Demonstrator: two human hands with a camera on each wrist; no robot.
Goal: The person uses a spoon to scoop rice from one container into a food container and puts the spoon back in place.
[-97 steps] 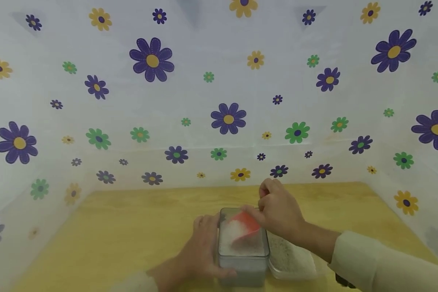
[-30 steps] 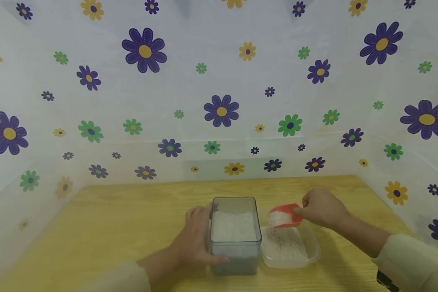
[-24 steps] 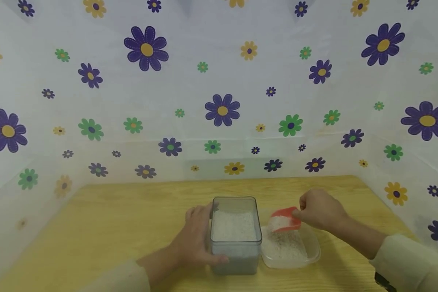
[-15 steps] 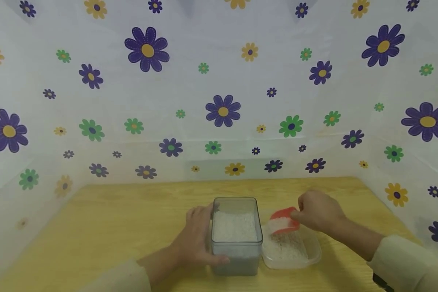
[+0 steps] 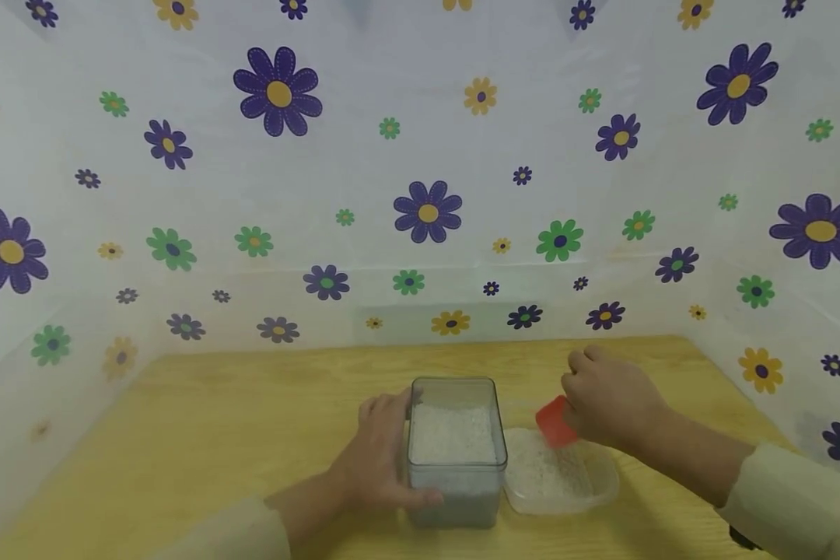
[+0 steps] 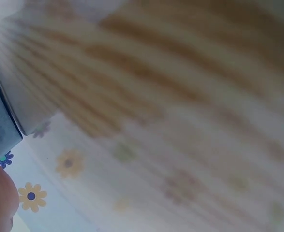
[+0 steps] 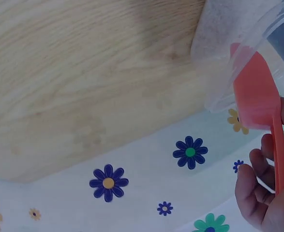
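Note:
My left hand holds the tall see-through grey container from its left, thumb across the front wall. White grains that look like rice fill much of it. My right hand grips the handle of a red scoop, tilted steeply with its mouth down over a shallow clear plastic tub. Similar grains are heaped in this tub, just right of the container. In the right wrist view the scoop's underside and the curled fingers show. A container corner appears in the left wrist view.
Both vessels stand on a wood-grain table. A white sheet with printed flowers closes off the back and both sides. A small dark object is partly visible under the right sleeve.
The right hand has moved the loaded scoop from the tall container to above the shallow tub and tipped it mouth down. The left hand has stayed on the container.

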